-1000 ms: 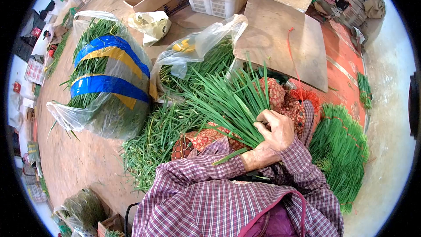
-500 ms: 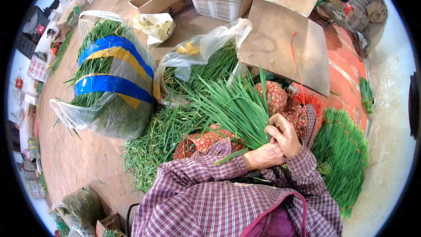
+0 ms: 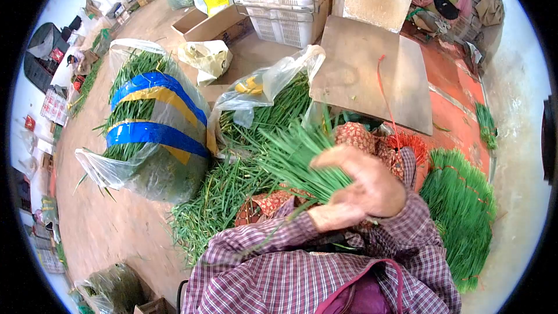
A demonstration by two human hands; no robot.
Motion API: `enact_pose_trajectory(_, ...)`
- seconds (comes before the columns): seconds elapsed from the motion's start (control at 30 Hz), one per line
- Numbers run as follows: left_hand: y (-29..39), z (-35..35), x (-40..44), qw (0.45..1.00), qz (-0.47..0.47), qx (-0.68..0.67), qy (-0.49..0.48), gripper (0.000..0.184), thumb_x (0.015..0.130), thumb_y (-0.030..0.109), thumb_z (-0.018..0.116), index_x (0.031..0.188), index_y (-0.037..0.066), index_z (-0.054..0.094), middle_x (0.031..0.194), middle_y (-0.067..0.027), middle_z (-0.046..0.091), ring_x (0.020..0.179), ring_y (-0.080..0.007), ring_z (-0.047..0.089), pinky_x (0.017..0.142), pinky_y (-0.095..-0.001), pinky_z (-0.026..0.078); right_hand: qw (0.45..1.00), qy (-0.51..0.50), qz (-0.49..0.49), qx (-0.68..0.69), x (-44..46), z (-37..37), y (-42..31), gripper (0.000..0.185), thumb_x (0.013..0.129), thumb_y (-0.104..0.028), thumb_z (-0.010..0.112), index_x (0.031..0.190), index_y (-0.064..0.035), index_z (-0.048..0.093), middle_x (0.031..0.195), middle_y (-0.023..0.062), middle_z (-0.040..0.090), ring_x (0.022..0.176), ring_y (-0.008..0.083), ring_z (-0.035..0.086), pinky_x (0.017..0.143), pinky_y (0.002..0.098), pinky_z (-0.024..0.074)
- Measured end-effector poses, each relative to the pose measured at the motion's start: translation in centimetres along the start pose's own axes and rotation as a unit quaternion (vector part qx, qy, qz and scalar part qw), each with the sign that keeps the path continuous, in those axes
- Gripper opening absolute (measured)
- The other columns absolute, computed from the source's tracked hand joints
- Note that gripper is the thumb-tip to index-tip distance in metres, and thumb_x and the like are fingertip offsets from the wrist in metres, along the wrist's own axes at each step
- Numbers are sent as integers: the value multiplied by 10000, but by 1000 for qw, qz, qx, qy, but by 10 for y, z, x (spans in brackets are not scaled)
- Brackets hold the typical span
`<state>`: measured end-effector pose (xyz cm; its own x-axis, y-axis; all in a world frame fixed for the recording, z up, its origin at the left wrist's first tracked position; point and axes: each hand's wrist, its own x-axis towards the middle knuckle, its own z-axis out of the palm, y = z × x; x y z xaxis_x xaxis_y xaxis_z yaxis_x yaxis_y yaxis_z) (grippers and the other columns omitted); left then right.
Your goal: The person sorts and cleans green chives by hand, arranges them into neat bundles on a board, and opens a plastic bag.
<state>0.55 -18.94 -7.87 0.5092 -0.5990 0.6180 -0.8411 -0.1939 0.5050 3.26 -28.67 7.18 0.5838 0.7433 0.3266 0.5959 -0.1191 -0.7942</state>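
A bunch of garlic chives (image 3: 311, 157) fans out toward the upper left over my lap. My left hand (image 3: 337, 214) is closed around its lower end. My right hand (image 3: 372, 183), blurred by motion, arches over the bunch with its fingers stretched out across the leaves; whether they touch is unclear. Loose chives (image 3: 224, 197) lie in a heap left of my lap. Close to my right side is a large pile of chives (image 3: 459, 215) with red ties on it. Thin red ties (image 3: 410, 142) sit by my knee.
A plastic-wrapped bale (image 3: 165, 160) with blue and yellow tape stands at left. Behind the heap is an open plastic bag (image 3: 261, 90) of chives. Flat boards (image 3: 378, 75), a cardboard box (image 3: 218, 26) and white crates (image 3: 282, 20) are farther back. A white wall (image 3: 520, 139) bounds the right.
My right hand has moved left from the base of the bunch to over its leaves, and its fingers have stretched out. My left hand still grips the bunch. The view has shifted slightly.
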Motion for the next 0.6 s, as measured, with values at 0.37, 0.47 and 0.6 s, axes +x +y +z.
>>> enact_pose_trajectory(0.37, 44, -167, 80, 896, -123, -242, 352, 192, 796, 20, 723, 897, 28, 560, 854, -69, 603, 787, -118, 551, 735, -264, 453, 983, 165, -74, -44, 48, 18, 50, 1199, 508, -371, 901, 1448, -15, 248, 1406, 209, 371, 1307, 370, 367, 1098, 456, 293)
enact_pose_trajectory(0.47, 46, -169, 110, 845, -29, -379, 376, 243, 789, 67, 725, 880, 36, 502, 825, -114, 591, 793, -209, 586, 752, -330, 473, 967, 244, -65, -23, 52, -1, 36, 1057, 523, -337, 885, 1388, -22, 367, 1258, 184, 529, 1164, 348, 523, 990, 425, 423)
enact_pose_trajectory(0.6, 29, -166, 141, 804, 31, -488, 339, 263, 802, 166, 718, 937, 82, 508, 849, -107, 579, 939, -296, 590, 964, -450, 422, 892, 288, -131, -324, 39, -68, 11, 594, 701, -238, 782, 1231, -105, 550, 972, 112, 650, 863, 295, 656, 729, 362, 537)
